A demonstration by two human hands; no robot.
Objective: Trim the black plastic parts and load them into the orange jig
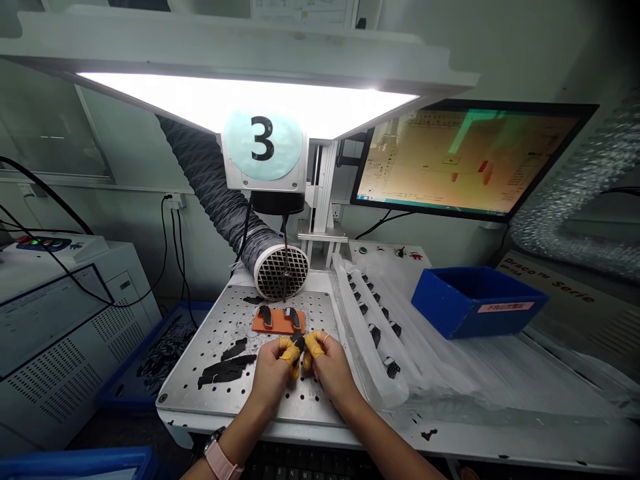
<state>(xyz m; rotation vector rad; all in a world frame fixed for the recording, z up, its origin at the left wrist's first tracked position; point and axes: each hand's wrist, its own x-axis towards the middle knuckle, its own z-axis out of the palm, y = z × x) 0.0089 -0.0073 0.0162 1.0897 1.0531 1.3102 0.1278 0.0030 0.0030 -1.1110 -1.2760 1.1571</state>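
Along the near edge, a keyboard [300,470] peeks out beneath the wrists, and there's the watch [220,457] with its pink strap on the left arm. Up to the hands now: left hand [274,365] and right hand [326,357], yellow covers [291,353] on the fingers, close together and pinching one small black piece [299,341] between them! Its exact shape is hard to call, with so much of it behind the fingertips. It's up over the metal plate [215,403], just in front of the orange block [278,322].

Left of the hands, black strips [227,370] lie in a loose, overlapping bunch on the plate. On the block itself, two curved pieces sit side by side, the right one showing a patterned face.

Over to the right, small dark parts [391,367] line up in two rows along the white foam [440,377], and beyond the nearest ones a blue box [445,310] stands on the wrapping, pink label on its front.

Further back, the grille [281,272] of a grey hose [210,173] faces the plate, under a bright lamp [250,100] marked "3", with a lit screen [470,157] off to the right.
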